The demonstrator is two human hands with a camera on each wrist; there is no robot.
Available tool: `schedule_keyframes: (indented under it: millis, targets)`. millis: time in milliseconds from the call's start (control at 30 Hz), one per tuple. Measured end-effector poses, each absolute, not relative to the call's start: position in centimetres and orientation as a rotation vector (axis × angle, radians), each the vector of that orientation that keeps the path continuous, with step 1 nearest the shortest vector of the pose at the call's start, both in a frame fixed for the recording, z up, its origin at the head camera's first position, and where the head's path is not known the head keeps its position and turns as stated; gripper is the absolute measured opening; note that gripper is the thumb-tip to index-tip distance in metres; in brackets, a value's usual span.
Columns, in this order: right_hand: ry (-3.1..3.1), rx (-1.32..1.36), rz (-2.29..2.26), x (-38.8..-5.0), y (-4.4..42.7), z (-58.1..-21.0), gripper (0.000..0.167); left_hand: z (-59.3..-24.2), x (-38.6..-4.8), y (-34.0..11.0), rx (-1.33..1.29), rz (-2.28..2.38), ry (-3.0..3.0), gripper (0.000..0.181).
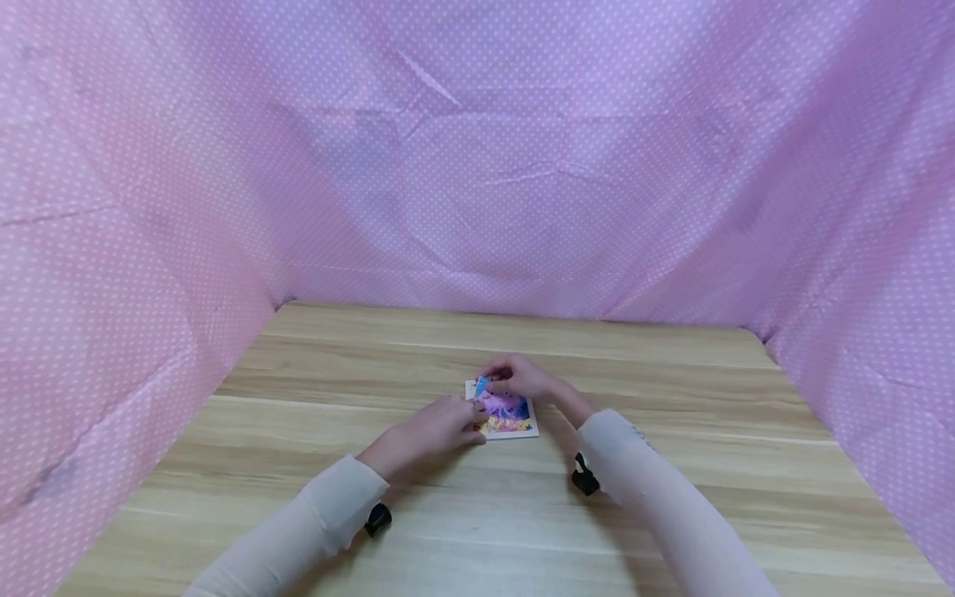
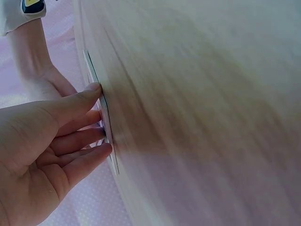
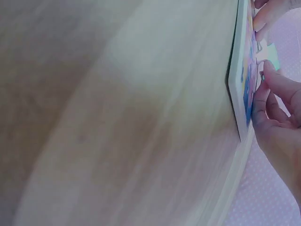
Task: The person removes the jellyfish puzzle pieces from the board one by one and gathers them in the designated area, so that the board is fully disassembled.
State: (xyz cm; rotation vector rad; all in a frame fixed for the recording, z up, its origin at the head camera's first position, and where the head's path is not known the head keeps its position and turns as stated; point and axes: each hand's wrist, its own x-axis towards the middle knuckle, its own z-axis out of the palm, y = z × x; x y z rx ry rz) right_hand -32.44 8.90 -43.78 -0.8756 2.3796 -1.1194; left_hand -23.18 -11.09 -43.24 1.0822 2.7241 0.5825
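A small flat puzzle board (image 1: 511, 424) with a white border and a pink, blue and yellow picture lies on the table. My left hand (image 1: 442, 424) rests at its left side. In the left wrist view the thumb and extended fingertips (image 2: 107, 149) touch the board's edge. My right hand (image 1: 522, 377) is over the far part of the board. It pinches a small light-blue puzzle piece (image 1: 481, 385) between thumb and fingers, tilted up near the far left corner. In the right wrist view the piece (image 3: 273, 56) shows pale green-blue, partly hidden by the thumb.
The wood-grain table (image 1: 358, 365) extends around the board on all sides. Pink dotted cloth (image 1: 477, 182) hangs behind the table and along both sides. A black device sits at each wrist, below the pale sleeves (image 1: 328, 506).
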Motion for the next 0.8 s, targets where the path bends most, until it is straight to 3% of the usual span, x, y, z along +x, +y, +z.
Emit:
schedule_keyframes:
  millis: [367, 633, 800]
  targets:
    - [2.358, -0.688, -1.180, -32.8, 9.9, -43.4, 0.031, -42.4, -23.2, -10.9, 1.077, 0.470, 2.739, 0.009]
    - [2.236, -0.548, -1.339, -32.8, 12.0, -43.2, 0.035, -42.6, -23.4, -11.0, 1.056, 0.379, 2.740, 0.030]
    - [2.248, -0.503, -1.383, -32.7, 13.6, -43.0, 0.034, -42.7, -23.5, -11.0, 1.028, 0.398, 2.726, 0.030]
